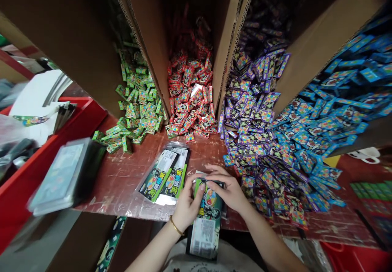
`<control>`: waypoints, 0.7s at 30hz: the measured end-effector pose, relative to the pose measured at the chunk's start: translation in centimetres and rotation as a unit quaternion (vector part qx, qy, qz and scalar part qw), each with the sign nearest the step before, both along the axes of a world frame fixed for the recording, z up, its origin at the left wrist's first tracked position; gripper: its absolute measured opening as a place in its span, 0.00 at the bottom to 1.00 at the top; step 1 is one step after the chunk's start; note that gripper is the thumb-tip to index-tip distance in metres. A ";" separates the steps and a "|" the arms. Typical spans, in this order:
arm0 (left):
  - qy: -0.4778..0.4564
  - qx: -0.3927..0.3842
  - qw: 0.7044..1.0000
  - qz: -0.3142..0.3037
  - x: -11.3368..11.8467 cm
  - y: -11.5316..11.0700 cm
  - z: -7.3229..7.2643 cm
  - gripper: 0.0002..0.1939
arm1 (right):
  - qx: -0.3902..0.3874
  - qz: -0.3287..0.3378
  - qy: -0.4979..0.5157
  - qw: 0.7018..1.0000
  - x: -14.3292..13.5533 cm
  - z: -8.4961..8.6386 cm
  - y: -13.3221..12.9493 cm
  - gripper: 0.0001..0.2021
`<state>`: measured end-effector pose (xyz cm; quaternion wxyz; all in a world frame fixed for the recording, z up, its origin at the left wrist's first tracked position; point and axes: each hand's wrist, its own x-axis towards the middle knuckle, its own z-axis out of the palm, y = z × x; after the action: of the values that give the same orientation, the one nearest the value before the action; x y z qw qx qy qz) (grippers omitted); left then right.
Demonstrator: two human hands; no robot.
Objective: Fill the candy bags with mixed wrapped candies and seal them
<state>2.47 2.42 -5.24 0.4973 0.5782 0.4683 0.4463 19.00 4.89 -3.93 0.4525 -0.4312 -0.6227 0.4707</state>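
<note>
Close to my body, at the table's front edge, I hold a flat black-and-green printed package (204, 237) with a white label on its lower part. My left hand (189, 200), a gold bangle at the wrist, grips its left side with the thumb on the front. My right hand (229, 187) closes on its top right edge, thumb also on the front. The fingertips behind the package are hidden. Left of my hands, two similar packages (159, 174) in clear plastic sleeves lie overlapping on the red table (122, 182).
Cardboard boxes spill small packets onto the table: green (142, 108), red (190, 104), purple (248, 112) and blue (321, 117). A stack of clear plastic cases (63, 174) stands at left, beside a red bin (82, 121). A white cup (366, 154) lies far right.
</note>
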 end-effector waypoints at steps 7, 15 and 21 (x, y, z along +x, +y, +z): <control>0.059 -0.013 0.997 0.049 -0.6 0.0 -0.3 0.10 | -0.054 -0.199 0.073 0.976 -1.7 -3.0 -3.7 0.20; -0.082 0.041 0.991 0.096 -0.2 -0.1 0.1 0.12 | 0.029 -0.153 0.096 0.983 -4.0 -2.1 -3.1 0.01; -0.045 -0.073 0.995 0.056 -0.9 -0.1 2.1 0.08 | -0.001 -0.115 0.076 0.990 -3.0 -0.3 -3.1 0.02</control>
<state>1.54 2.36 -3.10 0.5329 0.4924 0.5086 0.4635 16.04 1.79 -4.21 0.5492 -0.4633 -0.5325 0.4474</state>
